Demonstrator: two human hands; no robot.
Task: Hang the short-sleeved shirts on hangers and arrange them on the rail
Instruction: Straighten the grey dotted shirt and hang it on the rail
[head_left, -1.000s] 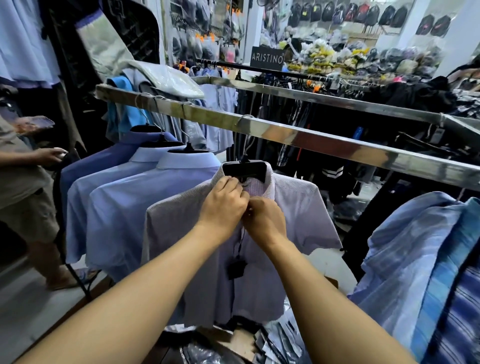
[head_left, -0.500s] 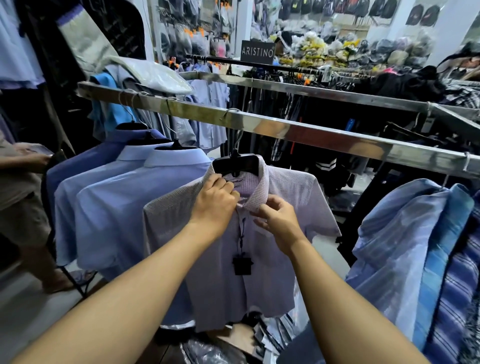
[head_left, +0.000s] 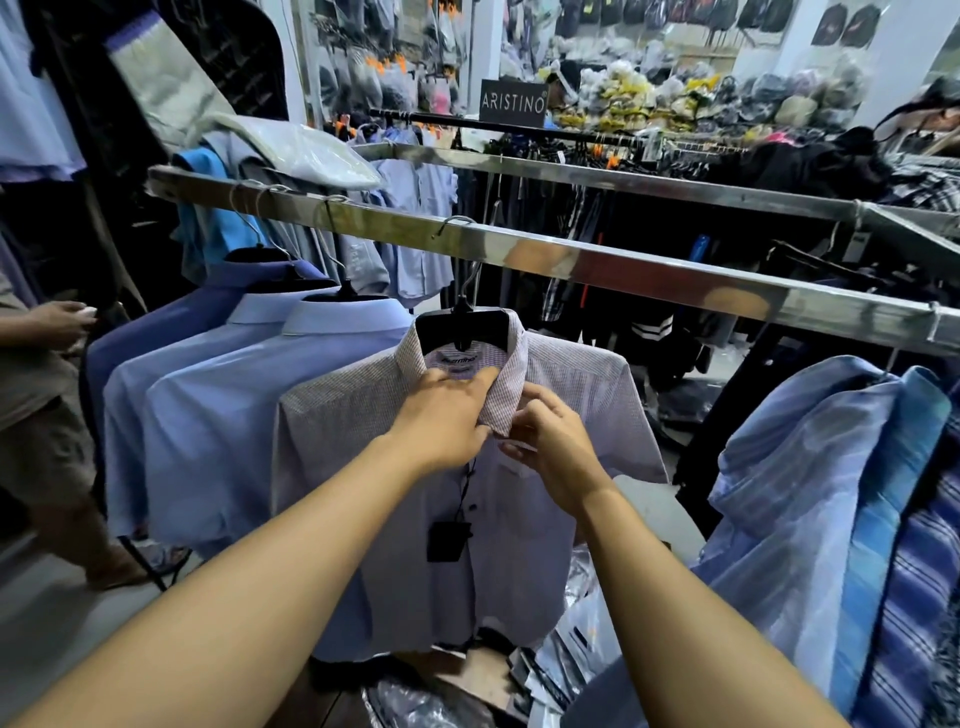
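Three blue shirts (head_left: 218, 415) hang at the left of the rail (head_left: 623, 270). Next along, the checked shirt (head_left: 353, 467) hangs straight down from its hanger (head_left: 462, 327), which is hooked over the rail. The left grip (head_left: 447, 421) pinches the collar front, and the right grip (head_left: 556, 441), just beside it, pinches the placket below. Both are equally near the neck, and fastening it looks like the next step.

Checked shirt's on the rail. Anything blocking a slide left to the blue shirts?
Nothing visible. The left hand and right hand both hold the checked shirt at its collar, and the rail is bare between its hanger hook and the hook of the nearest light blue shirt.
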